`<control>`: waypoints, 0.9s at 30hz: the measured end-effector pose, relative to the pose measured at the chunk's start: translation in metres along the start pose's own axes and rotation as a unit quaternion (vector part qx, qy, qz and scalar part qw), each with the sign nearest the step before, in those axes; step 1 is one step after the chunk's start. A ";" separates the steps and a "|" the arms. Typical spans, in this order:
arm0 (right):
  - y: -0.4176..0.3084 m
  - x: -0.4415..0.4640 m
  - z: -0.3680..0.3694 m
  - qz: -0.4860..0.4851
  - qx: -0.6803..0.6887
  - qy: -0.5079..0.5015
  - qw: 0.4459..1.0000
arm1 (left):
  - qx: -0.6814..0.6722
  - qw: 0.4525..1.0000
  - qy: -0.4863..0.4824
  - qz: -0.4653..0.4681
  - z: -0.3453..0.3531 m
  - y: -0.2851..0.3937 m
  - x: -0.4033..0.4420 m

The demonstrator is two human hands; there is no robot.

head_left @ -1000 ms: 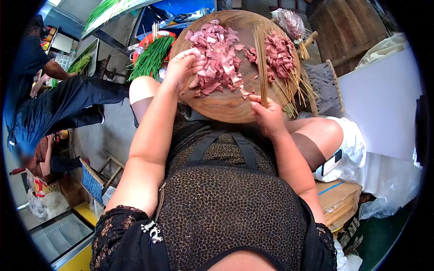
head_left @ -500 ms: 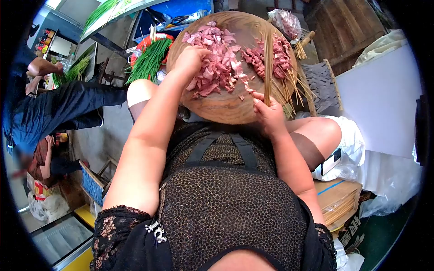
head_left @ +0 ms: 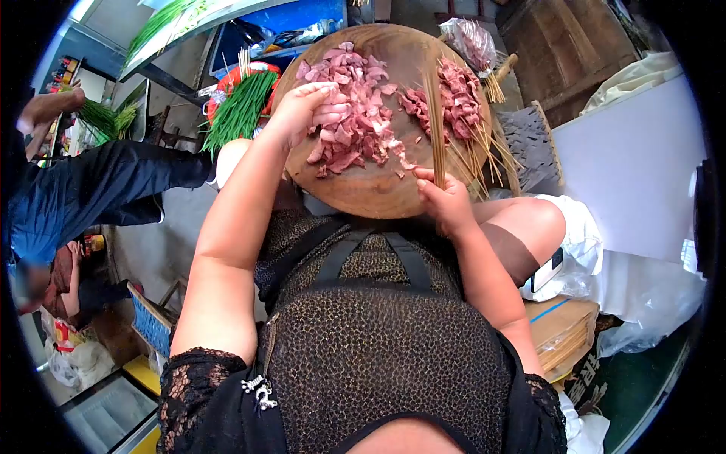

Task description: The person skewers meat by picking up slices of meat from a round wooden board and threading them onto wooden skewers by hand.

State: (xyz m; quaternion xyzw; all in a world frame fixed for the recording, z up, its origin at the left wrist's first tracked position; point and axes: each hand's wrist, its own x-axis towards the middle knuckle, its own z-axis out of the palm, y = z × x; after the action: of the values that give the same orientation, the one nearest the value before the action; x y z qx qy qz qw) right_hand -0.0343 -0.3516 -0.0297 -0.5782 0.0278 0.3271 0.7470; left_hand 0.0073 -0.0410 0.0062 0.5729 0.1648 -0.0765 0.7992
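Note:
A round wooden board [head_left: 355, 195] lies beyond my lap. My left hand [head_left: 306, 112] is at the left edge of a pile of cut raw meat [head_left: 355, 125], its fingers bent together; what they hold, if anything, is hidden. At the board's near right part, my right hand [head_left: 445, 198] grips a bundle of thin wooden skewers [head_left: 433, 113] that points away from me. A strip of meat [head_left: 399, 155] reaches from the pile to the fingertips of this hand. Skewers threaded with meat [head_left: 457, 98] lie on the right side of the board.
Green stalks [head_left: 240, 106] stand left of the board, near a blue crate [head_left: 295, 19]. Wrapped skewers [head_left: 473, 45] lie beyond it at the right. A phone [head_left: 547, 270] rests on white plastic beside my right knee. Two people are at the far left, one holding green stalks.
My left hand dipped into the meat pile, then drew back a little toward its left edge. The view has shifted slightly. The standing person's hands have moved away to the left.

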 end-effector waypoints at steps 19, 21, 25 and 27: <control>-0.013 -0.002 0.062 0.004 -0.101 0.078 0.992 | -0.225 0.973 -0.033 0.049 -0.007 -0.003 0.010; -0.013 -0.001 0.065 -0.013 -0.109 0.087 0.990 | -0.233 0.970 -0.054 0.048 -0.008 -0.006 0.011; -0.008 0.003 0.061 -0.072 -0.144 0.086 0.983 | -0.239 0.968 -0.065 0.041 -0.008 -0.005 0.006; -0.005 0.004 0.057 -0.075 -0.141 0.082 0.984 | -0.251 0.963 -0.086 0.041 -0.010 -0.009 0.006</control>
State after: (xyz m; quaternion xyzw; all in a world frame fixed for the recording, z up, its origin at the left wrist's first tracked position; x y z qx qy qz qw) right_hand -0.0478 -0.2996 -0.0087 -0.7029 -0.0006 0.2227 0.6756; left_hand 0.0085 -0.0337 -0.0064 0.3516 0.0853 -0.0487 0.9310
